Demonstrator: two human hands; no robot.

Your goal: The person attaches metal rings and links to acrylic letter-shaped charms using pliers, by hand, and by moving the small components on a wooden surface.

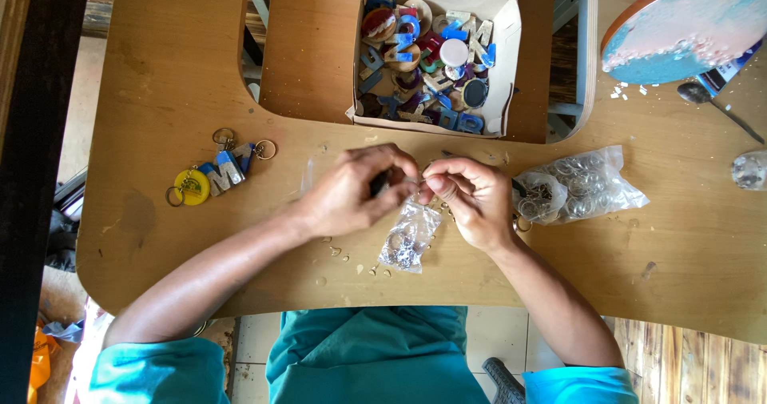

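Metal ring (417,182), left hand (355,190), right hand (471,196) pinching

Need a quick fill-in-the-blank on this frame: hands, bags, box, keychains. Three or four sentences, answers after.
1. The left hand and right hand meet just above a small clear ____ of metal bits.
2. The cardboard box holds colourful ____ pieces.
3. The bag of key rings lies on the person's ____ side.
4. The finished keychains, lying to the left, include a round ____ tag.

Answers: bag; letter; right; yellow
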